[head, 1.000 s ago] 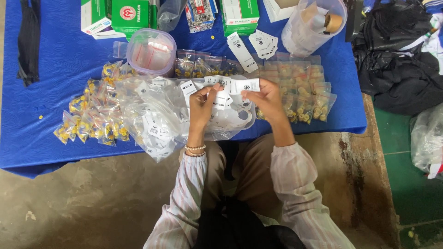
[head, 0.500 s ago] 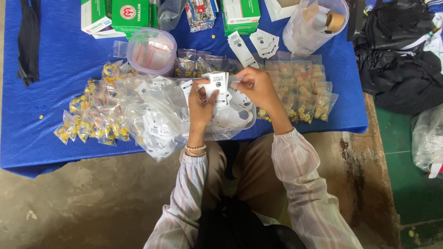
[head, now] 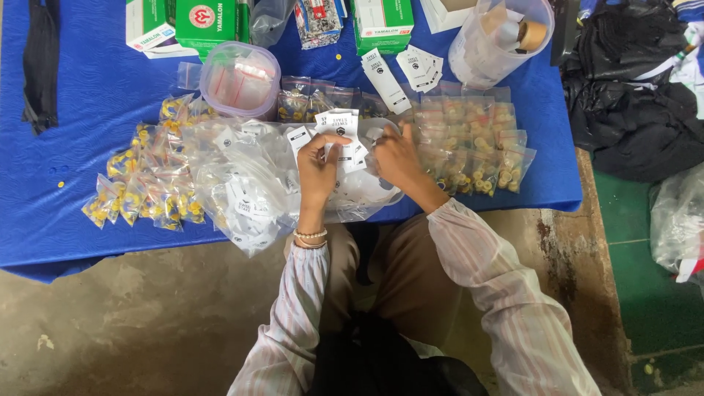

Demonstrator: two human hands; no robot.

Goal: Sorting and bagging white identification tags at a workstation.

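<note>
Desk (head: 88, 95): blue cover, carries all items; bare concrete floor below its near edge.
Change from earlier frames: one second ago both hands lay spread over the clear bags, a strip of white cards between them; half a second ago one card was raised; now the hands are drawn together at the centre, with the card stack upright between them.
Clear bag pile (head: 242, 183): loose heap left of the hands, white cards inside several bags.
Small bags, left (head: 147, 194): rows of sealed packets holding yellow pieces, flat on the desk.
Small bags, right (head: 477, 143): similar packets in overlapping rows, just beside the right hand.
Tall tub (head: 499, 37): clear, at the far right; holds a tape roll and folded plastic.
Round tub (head: 240, 79): clear, lidded, holds empty zip bags.
Green boxes (head: 209, 22): along the far edge.
Left hand (head: 317, 172): grip closed on the white cards (head: 339, 132), fingers curled over the stack.
Right hand (head: 396, 155): fingers bent at the cards' right edge, touching them; whether its grip is closed cannot be told.
</note>
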